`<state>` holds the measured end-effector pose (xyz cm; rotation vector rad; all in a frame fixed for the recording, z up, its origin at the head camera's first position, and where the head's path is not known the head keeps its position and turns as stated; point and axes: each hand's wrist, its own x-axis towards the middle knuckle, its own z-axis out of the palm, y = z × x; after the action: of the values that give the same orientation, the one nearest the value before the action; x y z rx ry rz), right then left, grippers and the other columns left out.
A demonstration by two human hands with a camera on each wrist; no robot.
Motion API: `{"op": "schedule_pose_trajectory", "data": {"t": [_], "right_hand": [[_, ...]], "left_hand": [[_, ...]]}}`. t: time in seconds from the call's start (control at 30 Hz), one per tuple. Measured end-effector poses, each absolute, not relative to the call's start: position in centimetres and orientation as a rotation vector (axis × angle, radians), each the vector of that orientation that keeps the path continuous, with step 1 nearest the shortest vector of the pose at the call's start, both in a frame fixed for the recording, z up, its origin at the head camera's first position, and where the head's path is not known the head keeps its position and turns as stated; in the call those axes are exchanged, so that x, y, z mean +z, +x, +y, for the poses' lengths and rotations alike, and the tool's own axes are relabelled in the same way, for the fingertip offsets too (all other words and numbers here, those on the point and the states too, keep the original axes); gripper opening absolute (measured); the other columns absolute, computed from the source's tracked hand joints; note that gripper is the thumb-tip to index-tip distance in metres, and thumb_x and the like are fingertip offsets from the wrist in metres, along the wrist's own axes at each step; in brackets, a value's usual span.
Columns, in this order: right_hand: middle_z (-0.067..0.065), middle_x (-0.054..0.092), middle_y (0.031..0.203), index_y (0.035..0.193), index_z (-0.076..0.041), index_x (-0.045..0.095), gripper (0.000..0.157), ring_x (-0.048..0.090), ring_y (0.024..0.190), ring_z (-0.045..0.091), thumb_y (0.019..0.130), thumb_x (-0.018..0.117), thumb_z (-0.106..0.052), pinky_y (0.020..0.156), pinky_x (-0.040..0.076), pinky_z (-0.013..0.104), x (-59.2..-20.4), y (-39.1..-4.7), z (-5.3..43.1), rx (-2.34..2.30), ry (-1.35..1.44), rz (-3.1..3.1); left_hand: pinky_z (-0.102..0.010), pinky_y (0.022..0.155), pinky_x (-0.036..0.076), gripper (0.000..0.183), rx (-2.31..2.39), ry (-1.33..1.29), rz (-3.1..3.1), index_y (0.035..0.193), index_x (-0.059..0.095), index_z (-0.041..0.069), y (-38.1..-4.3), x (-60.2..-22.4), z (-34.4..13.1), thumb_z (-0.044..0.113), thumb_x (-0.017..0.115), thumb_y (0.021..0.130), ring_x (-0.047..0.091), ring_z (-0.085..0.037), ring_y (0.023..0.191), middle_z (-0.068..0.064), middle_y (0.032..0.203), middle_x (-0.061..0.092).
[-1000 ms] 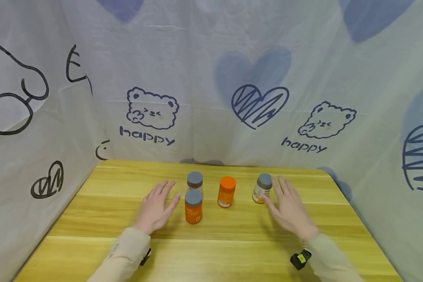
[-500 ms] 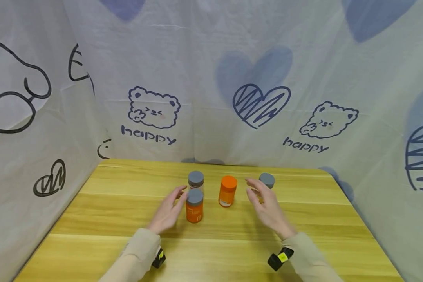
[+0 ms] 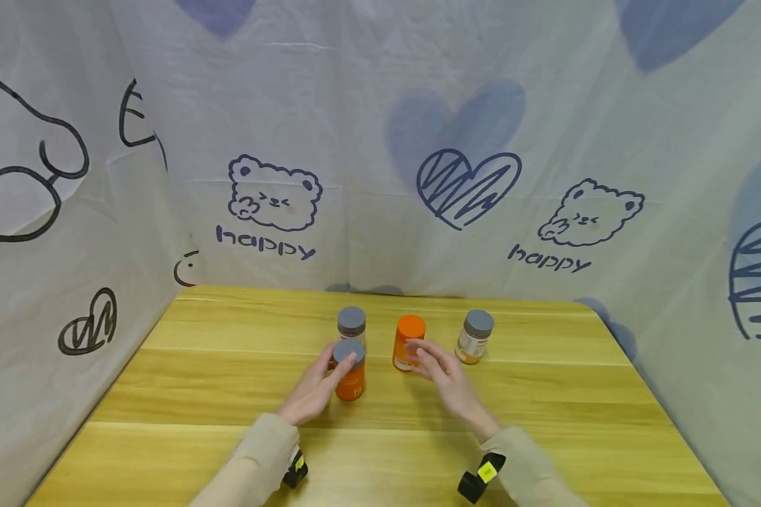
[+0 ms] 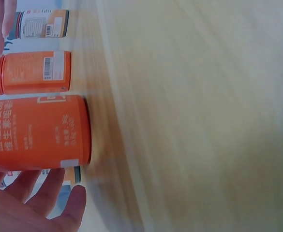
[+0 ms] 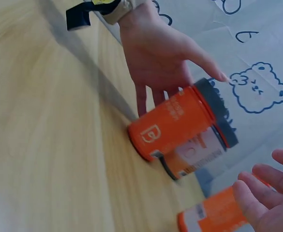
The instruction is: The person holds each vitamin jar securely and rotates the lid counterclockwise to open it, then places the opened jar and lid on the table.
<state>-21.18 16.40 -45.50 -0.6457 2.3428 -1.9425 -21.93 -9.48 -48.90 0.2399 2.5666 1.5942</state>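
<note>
The grey-lidded orange bottle (image 3: 351, 382) stands between the left hand's (image 3: 312, 391) thumb and fingers, the orange-lidded bottle (image 3: 410, 328) by the right hand's (image 3: 449, 386) fingertips. The left wrist view shows the latter's barcode (image 4: 48, 68), indiscernible from the head. Left fingers part around their bottle, right ones bend loosely; contact is unclear.

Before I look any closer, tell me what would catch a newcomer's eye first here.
Probably the orange-capped bottle, toward the back of the yellow wooden table. Next come the two hands: the left hand at the gray-capped orange bottle, the right hand overlapping the orange-capped one in the head view. Behind, blue hearts and bear faces dot the pale cloth backdrop.
</note>
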Motion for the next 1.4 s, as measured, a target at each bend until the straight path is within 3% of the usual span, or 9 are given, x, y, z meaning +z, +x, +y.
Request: {"op": "schedule_pose_trajectory", "data": {"t": [0.13,0.23,0.63,0.93,1.23,1.4], "right_hand": [[0.040,0.047,0.141,0.139,0.017,0.044,0.045,0.056,0.127,0.046,0.110,0.036,-0.016,0.104,0.047,0.055,-46.1,-21.2,15.6,-1.980,-0.579,2.252],[0.042,0.046,0.141,0.139,0.019,0.042,0.047,0.048,0.130,0.057,0.110,0.035,-0.017,0.106,0.045,0.058,-46.5,-21.2,15.3,-2.001,-0.523,2.200],[0.039,0.049,0.139,0.138,0.016,0.045,0.047,0.055,0.126,0.051,0.109,0.039,-0.021,0.104,0.050,0.052,-47.5,-21.3,14.6,-1.992,-0.355,2.169],[0.037,0.050,0.140,0.137,0.015,0.046,0.044,0.056,0.126,0.049,0.108,0.040,-0.018,0.104,0.050,0.050,-47.4,-21.0,14.6,-1.983,-0.282,2.191],[0.037,0.048,0.141,0.137,0.015,0.045,0.043,0.055,0.126,0.047,0.108,0.039,-0.017,0.106,0.049,0.051,-47.2,-20.8,14.5,-1.972,-0.277,2.177],[0.038,0.048,0.140,0.137,0.015,0.044,0.043,0.055,0.127,0.047,0.108,0.040,-0.017,0.106,0.048,0.053,-47.0,-21.0,14.3,-1.984,-0.273,2.170]], "left_hand": [[-0.060,0.115,0.034,0.070,1.625,0.218,2.522,0.156,0.033,0.020,-22.0,-49.1,-9.1,0.059,0.048,0.100,0.044,-0.036,0.144,-0.013,0.153,0.049],[-0.059,0.116,0.033,0.072,1.663,0.219,2.475,0.156,0.032,0.019,-22.0,-49.1,-8.8,0.055,0.055,0.098,0.042,-0.036,0.145,-0.013,0.154,0.048],[-0.056,0.107,0.044,0.071,1.685,0.304,2.462,0.150,0.039,0.013,-22.5,-49.6,-7.8,0.025,0.075,0.090,0.059,-0.032,0.126,-0.013,0.136,0.061],[-0.056,0.105,0.046,0.070,1.550,0.452,2.530,0.145,0.041,0.005,-22.0,-49.8,-7.5,0.018,0.078,0.086,0.063,-0.035,0.119,-0.017,0.131,0.063],[-0.055,0.103,0.047,0.062,1.502,0.521,2.522,0.141,0.046,0.005,-21.5,-49.8,-7.5,0.020,0.076,0.089,0.064,-0.033,0.118,-0.015,0.129,0.065],[-0.052,0.097,0.051,0.059,1.411,0.596,2.595,0.136,0.048,0.005,-21.0,-49.3,-7.5,0.027,0.076,0.088,0.067,-0.029,0.109,-0.014,0.121,0.068]]}}
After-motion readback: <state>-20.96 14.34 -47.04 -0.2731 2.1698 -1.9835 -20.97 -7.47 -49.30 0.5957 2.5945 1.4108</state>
